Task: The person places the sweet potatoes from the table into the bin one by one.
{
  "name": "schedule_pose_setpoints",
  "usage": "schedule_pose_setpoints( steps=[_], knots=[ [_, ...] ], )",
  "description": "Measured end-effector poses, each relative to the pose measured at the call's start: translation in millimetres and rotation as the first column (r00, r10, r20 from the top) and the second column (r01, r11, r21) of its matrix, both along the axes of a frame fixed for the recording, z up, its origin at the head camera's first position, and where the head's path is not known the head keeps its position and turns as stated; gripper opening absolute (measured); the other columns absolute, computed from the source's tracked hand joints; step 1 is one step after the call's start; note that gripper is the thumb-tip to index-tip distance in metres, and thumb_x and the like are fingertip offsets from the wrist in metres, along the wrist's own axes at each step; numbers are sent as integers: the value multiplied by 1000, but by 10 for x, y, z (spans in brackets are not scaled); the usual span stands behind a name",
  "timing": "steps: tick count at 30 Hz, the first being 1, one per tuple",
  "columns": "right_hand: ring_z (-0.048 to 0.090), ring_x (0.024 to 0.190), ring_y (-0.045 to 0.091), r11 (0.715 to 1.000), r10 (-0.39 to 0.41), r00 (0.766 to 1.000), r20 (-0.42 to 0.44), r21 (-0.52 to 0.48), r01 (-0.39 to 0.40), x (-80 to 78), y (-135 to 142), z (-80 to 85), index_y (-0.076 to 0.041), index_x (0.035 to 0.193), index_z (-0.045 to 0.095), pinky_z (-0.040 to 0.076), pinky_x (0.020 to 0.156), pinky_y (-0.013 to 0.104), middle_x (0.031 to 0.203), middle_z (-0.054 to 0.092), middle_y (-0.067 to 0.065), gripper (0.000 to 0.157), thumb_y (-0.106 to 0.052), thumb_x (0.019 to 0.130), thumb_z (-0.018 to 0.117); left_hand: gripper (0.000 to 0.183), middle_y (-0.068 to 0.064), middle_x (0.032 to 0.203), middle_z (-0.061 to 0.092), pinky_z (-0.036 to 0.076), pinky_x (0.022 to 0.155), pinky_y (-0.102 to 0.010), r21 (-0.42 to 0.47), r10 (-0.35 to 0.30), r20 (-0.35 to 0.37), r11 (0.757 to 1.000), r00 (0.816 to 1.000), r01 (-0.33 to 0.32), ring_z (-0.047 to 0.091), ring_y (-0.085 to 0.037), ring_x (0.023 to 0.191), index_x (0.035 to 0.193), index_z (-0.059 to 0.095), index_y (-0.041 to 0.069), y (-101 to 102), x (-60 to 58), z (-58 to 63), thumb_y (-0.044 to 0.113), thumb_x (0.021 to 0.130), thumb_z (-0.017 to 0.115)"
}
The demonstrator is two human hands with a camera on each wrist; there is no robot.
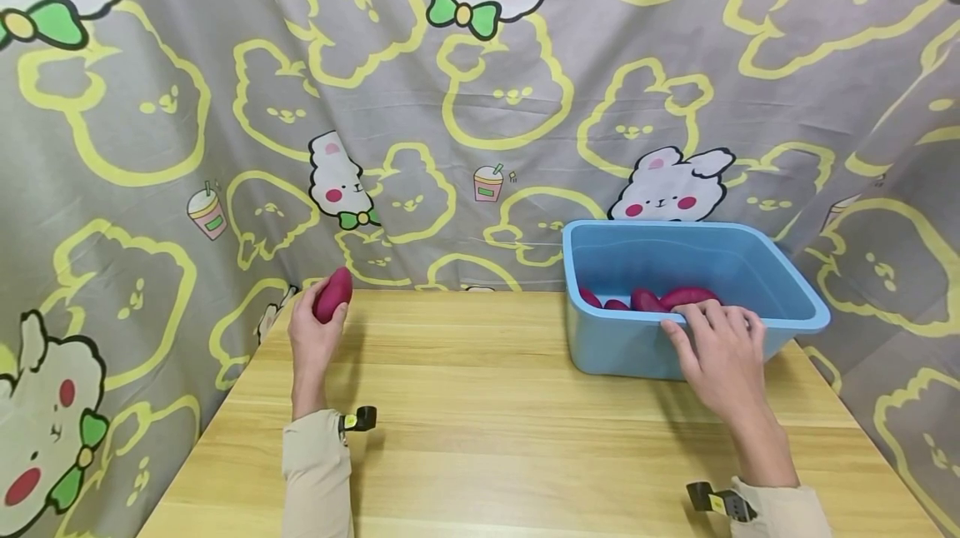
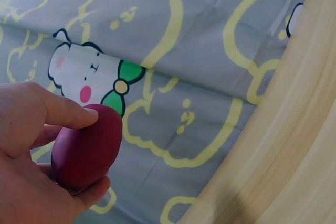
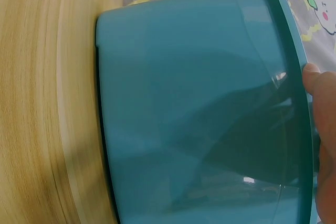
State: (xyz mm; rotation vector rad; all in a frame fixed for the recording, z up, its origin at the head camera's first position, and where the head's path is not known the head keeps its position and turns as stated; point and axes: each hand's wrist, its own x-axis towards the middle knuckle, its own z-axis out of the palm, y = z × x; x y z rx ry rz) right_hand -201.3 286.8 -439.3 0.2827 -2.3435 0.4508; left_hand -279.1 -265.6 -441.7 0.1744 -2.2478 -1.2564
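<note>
At the far left of the table, my left hand (image 1: 313,334) holds a purple-red sweet potato (image 1: 335,295) raised near the back edge. In the left wrist view its smooth, oval body (image 2: 89,148) sits between the thumb and the fingers. Over on the right, my right hand (image 1: 722,359) grips the near rim of a blue plastic tub (image 1: 622,346). Its fingers bend over the rim, with their tips hidden inside, and the thumb lies at the rim's outer side. Several more purple-red sweet potatoes (image 1: 686,296) lie inside the tub, partly hidden by its front wall.
The tub stands on a light wooden table (image 1: 480,421), near its back right corner. Behind and on both sides hangs a grey curtain (image 1: 420,105) with yellow outlines and white cartoon rabbits, close to the table's edges.
</note>
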Motion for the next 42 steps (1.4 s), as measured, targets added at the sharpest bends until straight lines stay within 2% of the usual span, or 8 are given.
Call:
schedule_pose_setpoints(
  steps=[7, 17, 28, 36, 42],
  knots=[
    [48, 108, 44, 1000, 0, 1000, 4, -2, 0, 3, -2, 2, -4, 113, 67, 22, 103, 69, 107, 61, 20, 33, -33, 99, 64, 50, -28, 140, 53, 40, 100, -62, -6, -21, -48, 1000, 999, 21, 51, -48, 123, 142, 58, 3, 37, 4, 53, 1, 93, 69],
    [48, 109, 44, 1000, -3, 1000, 4, -6, 3, 12, -8, -6, -4, 113, 67, 22, 104, 70, 107, 61, 21, 30, -29, 96, 68, 50, -26, 139, 54, 40, 100, -60, -15, -39, -73, 999, 997, 38, 51, -45, 122, 141, 58, 3, 109, 41, 129, 1, 93, 69],
    [48, 109, 45, 1000, -6, 1000, 7, -5, 6, -1, -2, -7, -5, 114, 68, 22, 104, 70, 108, 61, 21, 30, -29, 95, 69, 49, -24, 138, 55, 41, 99, -59, 21, -67, -94, 997, 993, 69, 51, -43, 121, 143, 58, 6, 179, 78, 203, 2, 95, 69],
    [48, 110, 44, 1000, -3, 1000, 6, -6, 3, -2, 0, -4, -5, 114, 68, 22, 104, 70, 108, 61, 20, 33, -33, 98, 66, 50, -25, 136, 56, 41, 98, -58, 4, -99, -150, 995, 984, 100, 52, -41, 119, 141, 60, 6, 269, 81, 259, 0, 92, 70],
    [48, 110, 44, 1000, -6, 1000, 8, -3, 6, 2, 3, -6, -4, 114, 67, 22, 104, 70, 108, 61, 20, 33, -33, 98, 65, 50, -24, 137, 57, 41, 97, -57, -1, -107, -166, 994, 980, 108, 52, -41, 119, 140, 61, 7, 318, 92, 284, 0, 92, 71]
  ],
)
